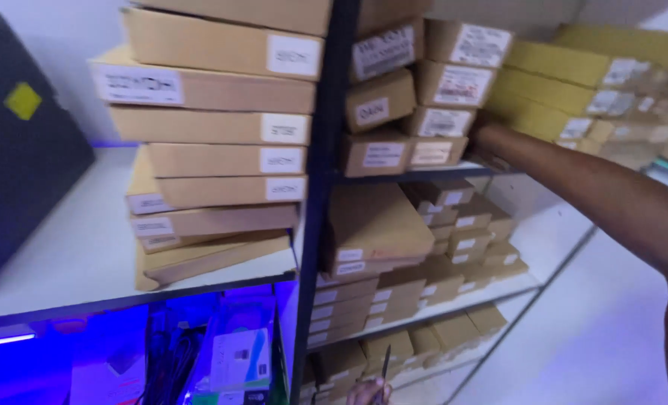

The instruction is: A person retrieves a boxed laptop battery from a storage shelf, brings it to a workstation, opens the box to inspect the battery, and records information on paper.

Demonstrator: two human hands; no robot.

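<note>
At the bottom edge, nearest the camera, the left hand (365, 391) shows only its top; its fingers (358, 390) look closed around a thin dark tool (386, 363) that points upward, though most of the hand is cut off by the frame, so the grip is a judgement; further out, the right arm stretches across to the upper shelf (424, 171), and the right hand (482, 135) reaches in behind the small boxes (437, 124) stacked there; its fingers are hidden by those boxes, so I cannot tell how far open they are or whether they hold anything; the hand seems to touch the side of the stack; as far as the work goes, it looks like an early stage of picking: no box is off the shelf, and every stack stands in place; left of the dark post (320, 187), long flat boxes (214, 127) lie piled and untouched; beyond the hand, yellowish boxes (559, 90) sit blurred at the far end.
</note>
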